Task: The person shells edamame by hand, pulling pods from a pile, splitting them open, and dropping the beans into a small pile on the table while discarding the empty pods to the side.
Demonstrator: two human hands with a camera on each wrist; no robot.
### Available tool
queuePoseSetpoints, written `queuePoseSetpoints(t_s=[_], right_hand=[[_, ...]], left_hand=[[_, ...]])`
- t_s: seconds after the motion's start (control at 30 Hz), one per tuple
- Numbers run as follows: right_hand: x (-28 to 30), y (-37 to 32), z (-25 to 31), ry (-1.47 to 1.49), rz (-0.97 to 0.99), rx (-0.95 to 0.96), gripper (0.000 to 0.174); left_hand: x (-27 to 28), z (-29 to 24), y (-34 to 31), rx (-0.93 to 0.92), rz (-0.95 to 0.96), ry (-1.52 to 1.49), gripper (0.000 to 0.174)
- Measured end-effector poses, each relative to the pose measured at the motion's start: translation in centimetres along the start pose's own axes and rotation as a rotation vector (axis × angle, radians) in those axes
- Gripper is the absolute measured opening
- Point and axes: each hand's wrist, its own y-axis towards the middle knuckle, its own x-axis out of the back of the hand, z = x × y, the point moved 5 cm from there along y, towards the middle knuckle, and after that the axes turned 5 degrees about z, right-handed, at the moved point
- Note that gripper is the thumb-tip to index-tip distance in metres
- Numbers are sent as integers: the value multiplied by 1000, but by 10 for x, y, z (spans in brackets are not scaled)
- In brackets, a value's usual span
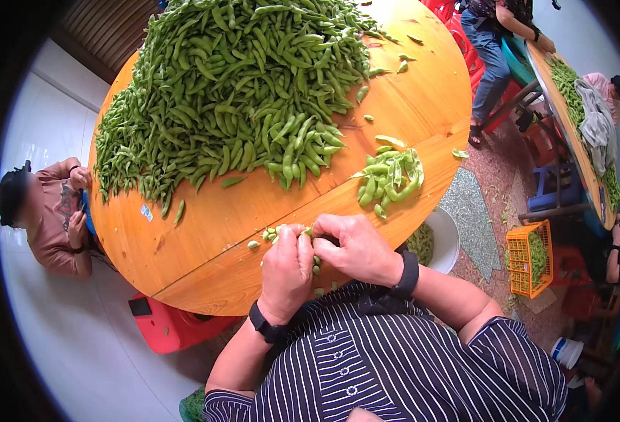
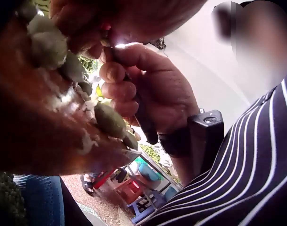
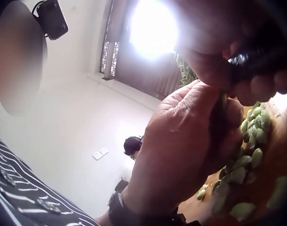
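Note:
In the head view, my left hand [image 1: 287, 271] and right hand [image 1: 356, 250] meet at the round table's near edge, fingertips together around a small green pod [image 1: 308, 231]. My left fingers pinch the pod, mostly hidden by the fingers. The right hand [image 2: 157, 89] is curled round a dark elongated object [image 2: 144, 115] lying along its palm; its exact kind cannot be told. Shelled beans [image 3: 256, 125] lie on the wood beside and below my left hand [image 3: 181, 141]. A large heap of whole pods [image 1: 240, 91] covers the table's far side.
A small pile of pods [image 1: 392, 176] sits right of my hands on the wooden table [image 1: 215, 246]. Below the edge are a white basin [image 1: 447, 239], a red stool [image 1: 173, 327] and an orange crate [image 1: 512, 264]. Another person [image 1: 60, 211] sits at left; others are around a second table.

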Motion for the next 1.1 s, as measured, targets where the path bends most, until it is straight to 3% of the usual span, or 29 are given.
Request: queuePoseSetpoints(t_s=[0.1,0.17,0.27,0.37,0.57,0.7,0.77,0.93,1.0,1.1], right_hand=[[-1,-1,1,-9,-27,8,15],[-1,-1,2,-23,-41,22,14],[-2,-2,5,-68,-45,45,13],[-5,-3,7,-117,-55,77,12],[-5,-7,8,-187,-78,114,10],[8,-7,4,-254,-105,101,10],[13,-10,3,-304,-115,85,11],[23,-20,0,-422,-106,114,17],[36,-25,1,-428,-109,102,20],[60,-35,2,-349,-121,72,18]], left_hand=[[2,7,-2,88,22,-117,9],[-4,22,-6,315,106,-360,10],[-8,27,-7,343,91,-628,10],[-3,19,-7,474,140,-744,13],[2,19,-6,512,86,-699,22],[7,25,-8,396,64,-491,24],[14,24,-8,191,-2,-245,19],[26,-9,-4,79,-21,-39,12],[27,-24,-3,-65,-56,190,11],[16,-32,-6,14,-42,86,14]])
